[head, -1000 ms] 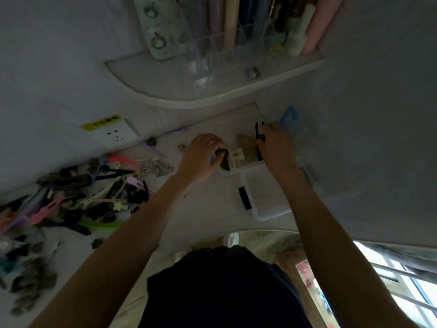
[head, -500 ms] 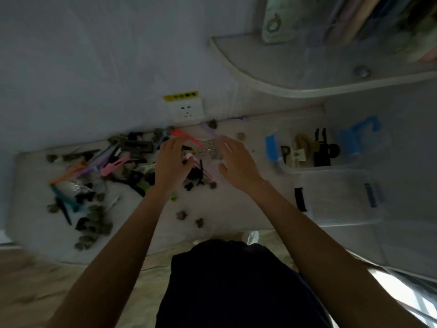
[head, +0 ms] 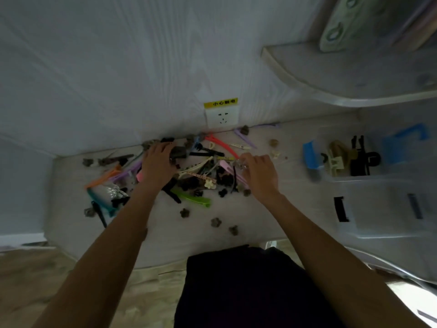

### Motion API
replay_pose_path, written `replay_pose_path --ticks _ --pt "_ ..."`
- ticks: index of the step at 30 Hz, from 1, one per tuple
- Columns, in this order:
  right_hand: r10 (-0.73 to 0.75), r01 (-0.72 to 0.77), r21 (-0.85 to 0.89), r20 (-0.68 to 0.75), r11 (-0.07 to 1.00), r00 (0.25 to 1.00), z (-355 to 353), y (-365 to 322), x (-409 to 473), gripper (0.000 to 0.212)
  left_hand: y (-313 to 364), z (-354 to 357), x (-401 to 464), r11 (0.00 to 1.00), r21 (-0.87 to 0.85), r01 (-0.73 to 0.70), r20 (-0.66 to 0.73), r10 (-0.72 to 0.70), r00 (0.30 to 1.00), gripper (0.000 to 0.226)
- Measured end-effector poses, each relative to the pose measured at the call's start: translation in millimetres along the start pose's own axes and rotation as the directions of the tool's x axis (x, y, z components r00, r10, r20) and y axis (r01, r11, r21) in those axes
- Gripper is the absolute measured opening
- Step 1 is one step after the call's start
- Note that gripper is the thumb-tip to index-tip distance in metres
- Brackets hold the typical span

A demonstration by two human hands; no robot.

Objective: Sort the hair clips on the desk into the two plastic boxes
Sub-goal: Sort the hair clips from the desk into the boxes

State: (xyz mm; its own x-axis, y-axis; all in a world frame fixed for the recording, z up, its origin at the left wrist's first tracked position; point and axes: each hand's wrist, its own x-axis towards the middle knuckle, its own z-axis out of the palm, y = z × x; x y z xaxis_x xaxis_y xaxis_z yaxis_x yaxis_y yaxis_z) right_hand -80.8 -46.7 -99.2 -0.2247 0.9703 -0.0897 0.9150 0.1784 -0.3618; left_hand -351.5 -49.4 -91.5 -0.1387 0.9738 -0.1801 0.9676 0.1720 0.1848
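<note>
Since the earlier frame we have spread our hands apart over the heap of hair clips [head: 201, 171] on the worktop [head: 236, 240]. Our left hand [head: 159, 165] now lies on the heap's 9 o'clock side, fingers curled against a dark claw clip [head: 177, 153] at its 1 o'clock; whether it truly grips it we cannot tell. Our right hand [head: 259, 172] sits at the heap's 3 o'clock edge, fingertips pinching a small glittery clip [head: 241, 163] beside a pink clip [head: 230, 170]. A green clip [head: 192, 197] lies at 6 o'clock of the heap. At 3 o'clock of our right hand, well apart, stand the blue-latched box [head: 309, 153] holding a few clips and the black-latched box [head: 378, 209].
</note>
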Motion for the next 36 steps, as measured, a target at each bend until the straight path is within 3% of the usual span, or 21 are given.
replay_pose_path --ticks 3,6,9,12,14,16,17,21,23,26,29,31,36 --pt "0.108 -0.107 0.224 0.008 0.969 0.994 -7.8 -6.2 -0.4 0.024 -0.5 -6.0 2.1 0.998 0.028 -0.052 -0.043 0.053 0.998 0.053" --pt "0.201 -0.176 0.41 -0.018 0.895 0.979 -23.1 -13.9 -7.4 0.041 5.5 -15.6 -2.2 0.995 -0.037 -0.098 -0.107 0.093 0.99 0.052" --pt "0.312 -0.243 0.571 -0.024 0.784 0.95 -45.6 -9.8 -17.7 0.044 41.0 -36.9 -17.9 0.934 -0.336 -0.125 -0.142 0.081 0.987 0.047" --pt "0.409 -0.254 0.84 0.043 0.479 0.911 -70.3 3.9 -32.7 0.026 92.5 -45.2 -29.6 0.748 -0.664 0.013 0.057 0.033 0.998 0.042" --pt "0.486 -0.192 0.949 0.049 0.251 0.873 -90.6 18.8 -44.5 0.006 124.9 -36.7 -33.0 0.613 -0.788 0.056 0.157 0.113 0.981 0.046" --pt "0.585 -0.146 0.987 0.078 0.071 0.807 -115.1 41.2 -56.6 0.018 165.2 -28.0 -38.1 0.519 -0.85 0.088 0.223 0.203 0.953 0.049" --pt "0.61 -0.135 0.99 0.087 0.034 0.788 -125.3 53.8 -61.6 0.019 185.6 -26.9 -40.7 0.487 -0.868 0.092 0.237 0.243 0.941 0.048" --pt "0.661 -0.099 0.989 0.0 0.113 0.75 -163.7 100.6 -79.0 0.009 269.8 -28.0 -36.8 0.41 -0.91 0.057 0.225 0.375 0.899 0.04" --pt "0.71 -0.132 0.973 -0.044 0.191 0.703 -174.4 126.7 -79.6 0.005 306.1 -24.0 -28.4 0.51 -0.854 -0.104 0.141 0.42 0.897 0.039" --pt "0.719 -0.214 0.904 -0.133 0.37 0.682 -180.5 159.1 -71.3 0.003 343.5 -11.0 -15.8 0.748 -0.515 -0.418 0.033 0.505 0.862 0.042" --pt "0.595 -0.24 0.745 -0.25 0.623 0.764 -186.8 177.1 -67.3 0.018 369.2 0.1 -4.1 0.784 -0.248 -0.569 0.028 0.593 0.805 0.039" --pt "0.515 -0.228 0.651 -0.29 0.724 0.807 -189.1 185.0 -66.7 0.024 380.0 6.5 5.7 0.778 -0.128 -0.615 0.018 0.622 0.783 0.038" --pt "0.299 -0.14 0.447 -0.309 0.884 0.903 -187.2 203.9 -60.3 0.027 378.5 18.7 21.0 0.764 -0.156 -0.627 -0.049 0.628 0.777 0.033"
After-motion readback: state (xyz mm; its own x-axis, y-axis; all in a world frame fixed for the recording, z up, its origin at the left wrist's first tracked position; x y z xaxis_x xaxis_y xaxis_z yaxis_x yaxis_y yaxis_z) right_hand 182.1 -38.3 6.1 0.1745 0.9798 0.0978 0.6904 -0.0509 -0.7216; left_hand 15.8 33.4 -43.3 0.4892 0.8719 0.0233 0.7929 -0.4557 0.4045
